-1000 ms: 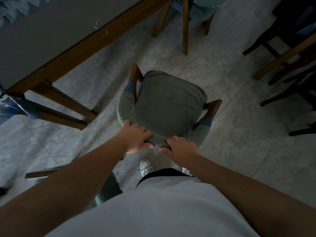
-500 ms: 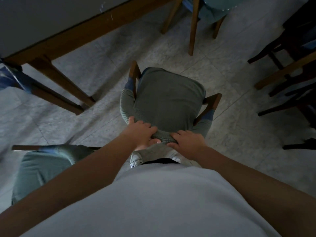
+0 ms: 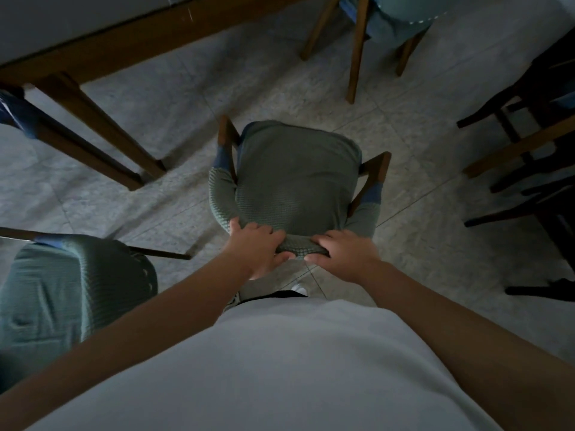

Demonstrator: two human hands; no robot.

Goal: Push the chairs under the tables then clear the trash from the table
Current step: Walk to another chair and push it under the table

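chair in hand: a wooden chair (image 3: 295, 178) with a grey-green knitted cover, out on the tiled floor (image 3: 193, 141) directly in front of the person, its seat not yet under anything.
left hand: the left hand (image 3: 256, 247) grips the covered top of the chair's backrest, fingers over the front and thumb curled underneath.
right hand: the right hand (image 3: 343, 253) grips the same rail just beside it, fingers wrapped over the fabric; the two hands are close but not touching.
what changed: compared with a second ago, both hands hold the rail in the same way, but the chair and the person have travelled; the surface (image 3: 130, 35) at upper left has slid up and away in the view, and a second covered chair (image 3: 68, 290) has come fully into view at lower left, close beside the person's left arm.
meaning for the task: this looks like the chair being walked or dragged into line, so the pushing-in step is under way and unfinished.
gap to the surface: bare floor lies between the chair's front and the wooden edge and legs of the surface.
other furniture: another chair (image 3: 382, 23) stands at the top, dark chairs (image 3: 529, 150) at the right.
trash: none visible here; the top of the surface is mostly out of frame.
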